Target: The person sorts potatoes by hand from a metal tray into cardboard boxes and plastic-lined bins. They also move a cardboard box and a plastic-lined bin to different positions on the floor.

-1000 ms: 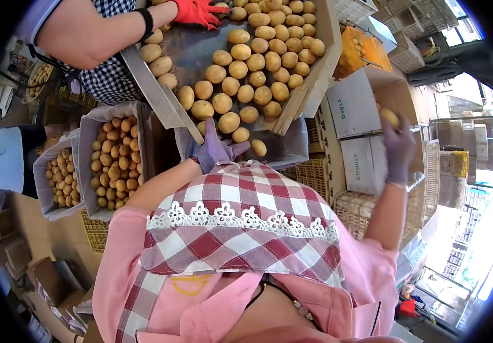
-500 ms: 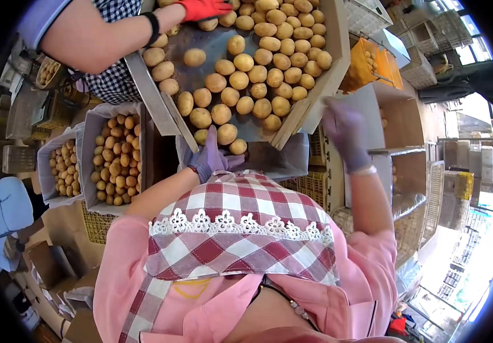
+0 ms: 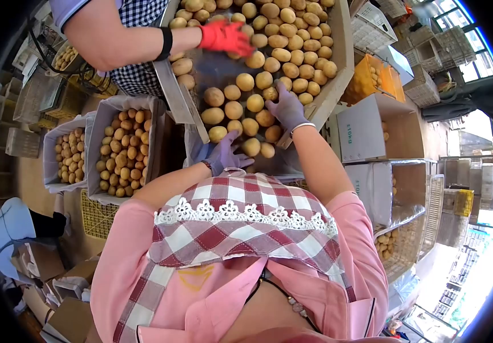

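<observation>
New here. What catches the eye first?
A tray at top centre heaped with round tan produce, the person's purple-gloved right hand on the pile and left hand at its near edge. A co-worker's red glove reaches in from top left; a lined box of produce sits left.

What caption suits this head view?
Left hand by the tray, right hand on tan produce, co-worker's red glove opposite.

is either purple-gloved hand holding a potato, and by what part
Nothing clearly held. The left hand is spread open by the potatoes at the tray edge; the right hand lies palm-down on them, and whether it grips one cannot be told.
</observation>
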A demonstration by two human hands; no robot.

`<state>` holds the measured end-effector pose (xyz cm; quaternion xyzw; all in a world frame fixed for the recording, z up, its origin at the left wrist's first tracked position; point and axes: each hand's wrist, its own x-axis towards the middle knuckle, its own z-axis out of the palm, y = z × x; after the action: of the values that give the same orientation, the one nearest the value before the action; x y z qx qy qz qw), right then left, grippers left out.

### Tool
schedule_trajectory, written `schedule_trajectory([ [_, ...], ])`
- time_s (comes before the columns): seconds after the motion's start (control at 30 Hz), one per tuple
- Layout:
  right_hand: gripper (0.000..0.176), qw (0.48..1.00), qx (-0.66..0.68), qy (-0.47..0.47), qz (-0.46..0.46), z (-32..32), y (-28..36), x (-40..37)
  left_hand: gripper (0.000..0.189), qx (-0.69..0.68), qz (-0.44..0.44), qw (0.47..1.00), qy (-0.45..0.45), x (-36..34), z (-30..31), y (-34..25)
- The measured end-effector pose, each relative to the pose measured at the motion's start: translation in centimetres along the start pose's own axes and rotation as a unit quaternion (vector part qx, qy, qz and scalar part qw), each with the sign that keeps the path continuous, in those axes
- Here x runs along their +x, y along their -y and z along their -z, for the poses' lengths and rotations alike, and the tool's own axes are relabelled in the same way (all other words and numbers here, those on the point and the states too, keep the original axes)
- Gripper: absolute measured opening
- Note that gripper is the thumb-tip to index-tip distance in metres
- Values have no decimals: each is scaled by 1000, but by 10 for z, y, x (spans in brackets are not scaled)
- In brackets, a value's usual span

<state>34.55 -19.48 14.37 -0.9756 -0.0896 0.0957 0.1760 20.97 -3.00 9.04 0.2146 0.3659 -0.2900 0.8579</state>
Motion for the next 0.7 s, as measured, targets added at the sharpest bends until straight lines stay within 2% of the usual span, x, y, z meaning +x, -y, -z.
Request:
schedule_trajectory([
  [0.03, 63, 1000, -12, 9, 0, -2, 1, 1, 94, 17, -39, 999, -30, -2, -2, 4],
  [0.1, 70, 999, -40, 29, -3, -1, 7, -2, 104, -39, -34, 999, -15, -7, 4, -1],
  [0.13, 70, 996, -69, 62, -2, 2, 10, -1, 101, -37, -50, 998, -12, -10, 7, -1],
  [0.2, 69, 992, -115, 58, 1, -19, 11, 3, 94, -37, -82, 996, -9, -26, 3, -3],
  [0.23, 69, 989, -139, 57, 4, -23, 15, 3, 95, -52, -65, 996, 6, -23, 10, -4],
  [0.3, 64, 999, -39, 22, 4, -21, 17, -4, 97, -86, -33, 995, 40, -15, 20, -11],
  [0.37, 62, 997, 64, -29, 12, -12, 9, -18, 95, -87, -38, 995, 27, -23, 14, -10],
  [0.4, 60, 984, 141, -103, 37, 5, 5, -34, 93, -99, -35, 994, 18, -27, 7, -10],
  [0.43, 58, 946, 144, -261, 124, 22, -6, -50, 90, -112, -30, 993, 8, -27, 4, -11],
  [0.47, 56, 927, 200, -303, 90, 42, -29, -64, 91, -122, -21, 992, 36, -18, 12, -11],
  [0.5, 42, 899, 236, -362, 76, 58, -76, -76, 92, -132, -11, 989, 63, -2, 26, -10],
  [0.53, 40, 853, 106, -497, 119, 96, -105, -104, 93, -142, -3, 986, 91, 9, 36, -10],
  [0.57, 41, 814, 197, -547, 8, 116, -167, -136, 94, -126, -10, 988, 93, 15, 38, -10],
  [0.6, 40, 789, 176, -577, -118, 141, -211, -184, 95, -111, -16, 989, 96, 20, 38, -8],
  [0.63, 36, 704, 220, -640, -215, 153, -232, -232, 96, -96, -23, 990, 99, 24, 37, -7],
  [0.67, 42, 656, 220, -658, -297, 151, -317, -295, 93, -74, -43, 993, 79, 15, 26, -7],
  [0.7, 50, 472, 529, -647, -280, 150, -379, -367, 92, -67, -41, 995, 68, 11, 21, -7],
])
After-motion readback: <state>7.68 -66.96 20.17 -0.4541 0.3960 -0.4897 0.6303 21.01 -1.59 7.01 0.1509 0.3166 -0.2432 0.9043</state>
